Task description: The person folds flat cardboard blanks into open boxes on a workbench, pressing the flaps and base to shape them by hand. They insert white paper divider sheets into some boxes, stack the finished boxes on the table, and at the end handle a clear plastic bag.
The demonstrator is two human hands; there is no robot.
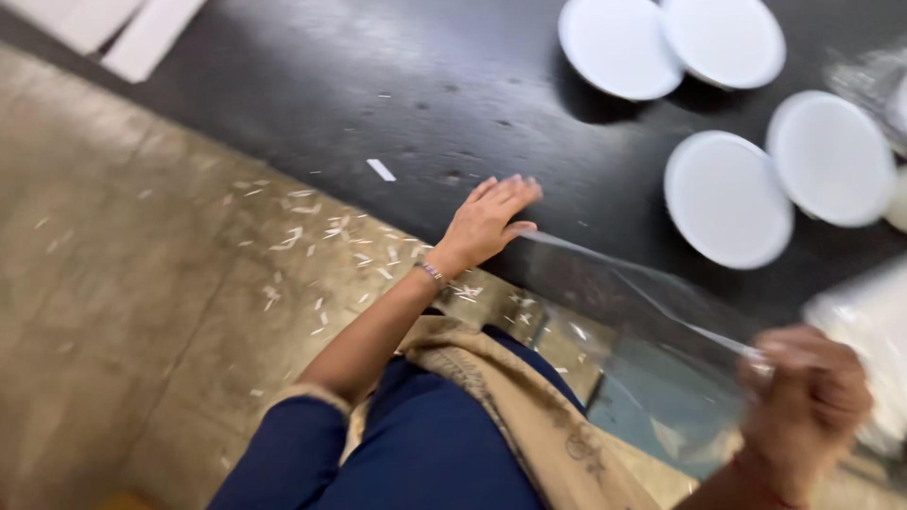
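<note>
Far left there's bare concrete floor (113,312), with a scatter of small white paper scraps (312,241) strewn toward the table's edge. One stray white strip (381,170) lies on the black table (397,85) itself.

Now the left hand (488,222), at the near edge of the table: fingers straight and close together, palm down, and it looks to be pinning or pinching one end of a clear plastic sheet (624,302). The thumb tucks underneath, so whether it truly grips or only presses, I cannot tell.

Follow the sheet rightward. Its long axis runs from that left hand down and to the right, a taut diagonal edge, hanging off the table's edge above the person's lap and the floor. It's see-through, so its exact outline is hard to read.

At the other end is the right hand (803,406), low and blurred, fingers curled shut on the sheet's far corner, it seems. So each hand has an end: the left up at the table, the right nearer the body.

Beyond the sheet, on the table's right part, sit four round white lids (727,198), well apart from the left hand. At the right edge is a blurred white object I can't identify.
</note>
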